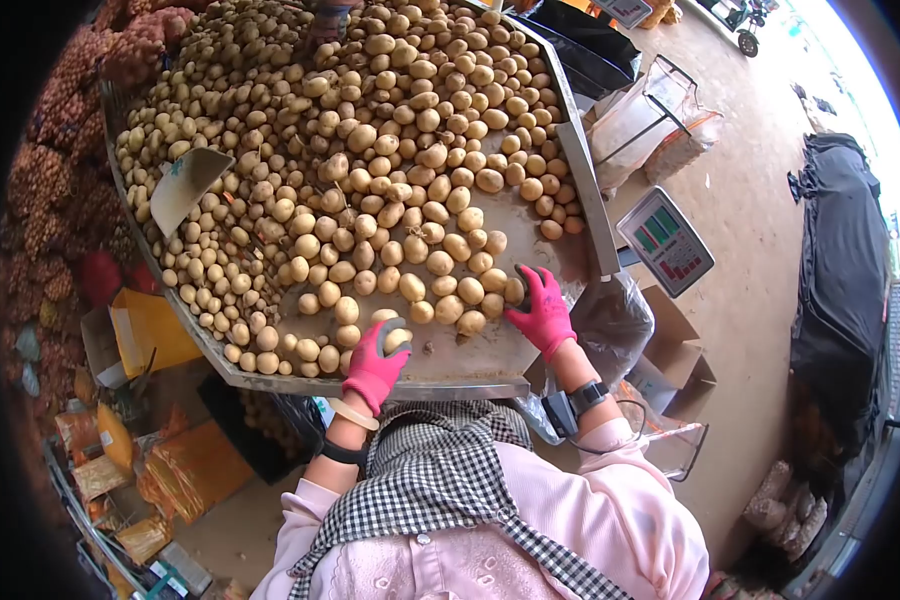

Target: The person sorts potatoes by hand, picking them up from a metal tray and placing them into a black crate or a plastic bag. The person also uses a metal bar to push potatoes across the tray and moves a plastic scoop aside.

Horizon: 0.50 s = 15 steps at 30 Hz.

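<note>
Potatoes (440, 262) cover most of a metal sorting table (510, 355). Near the table's front edge, my left hand (370, 368), in a pink glove with grey fingertips, is closed around a potato (398, 340). A second potato (383, 316) lies just beyond its fingers. To the right, my right hand (543, 314), gloved alike, curls its thumb and fingers about another potato (514, 291) at the edge of the pile. Its palm side is partly hidden. Loose potatoes lie between the two hands.
A scoop-like plate (188, 188) rests on the potatoes at left. Another person's hand (328, 22) reaches in at the far side. A digital scale display (665, 242) stands right of the table, above cardboard boxes (670, 345). Filled net bags (45, 190) are stacked at left.
</note>
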Tool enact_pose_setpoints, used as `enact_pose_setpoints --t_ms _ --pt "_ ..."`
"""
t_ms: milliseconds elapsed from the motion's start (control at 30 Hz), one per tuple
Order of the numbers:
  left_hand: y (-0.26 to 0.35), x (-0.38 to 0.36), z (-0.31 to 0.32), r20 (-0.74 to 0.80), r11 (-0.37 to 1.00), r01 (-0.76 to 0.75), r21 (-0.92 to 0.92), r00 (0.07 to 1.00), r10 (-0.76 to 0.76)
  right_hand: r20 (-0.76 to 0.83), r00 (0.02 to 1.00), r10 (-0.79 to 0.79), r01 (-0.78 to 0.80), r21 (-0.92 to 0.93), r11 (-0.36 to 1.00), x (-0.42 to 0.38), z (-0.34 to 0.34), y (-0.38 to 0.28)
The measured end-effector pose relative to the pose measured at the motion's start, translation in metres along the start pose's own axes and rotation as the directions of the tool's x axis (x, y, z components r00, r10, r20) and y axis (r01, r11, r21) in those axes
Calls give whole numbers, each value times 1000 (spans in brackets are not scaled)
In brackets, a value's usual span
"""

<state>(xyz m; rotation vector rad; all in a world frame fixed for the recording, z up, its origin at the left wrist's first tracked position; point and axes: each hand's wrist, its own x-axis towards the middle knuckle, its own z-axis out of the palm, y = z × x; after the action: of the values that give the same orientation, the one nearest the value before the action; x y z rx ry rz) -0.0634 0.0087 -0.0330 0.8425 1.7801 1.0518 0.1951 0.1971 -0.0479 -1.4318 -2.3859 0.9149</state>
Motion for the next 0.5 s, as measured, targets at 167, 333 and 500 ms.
enact_pose_setpoints --t_ms 167,333,500 --pt "40 -2 18 367 673 -388 630 912 182 -91 986 -140 144 40 989 -7 6 13" --pt "26 -3 52 446 463 -386 798 895 -21 -127 980 -153 155 8 988 -16 4 6" --pt "25 -4 56 374 511 -315 800 927 -14 -123 884 -450 395 -318 862 10 -3 -46"
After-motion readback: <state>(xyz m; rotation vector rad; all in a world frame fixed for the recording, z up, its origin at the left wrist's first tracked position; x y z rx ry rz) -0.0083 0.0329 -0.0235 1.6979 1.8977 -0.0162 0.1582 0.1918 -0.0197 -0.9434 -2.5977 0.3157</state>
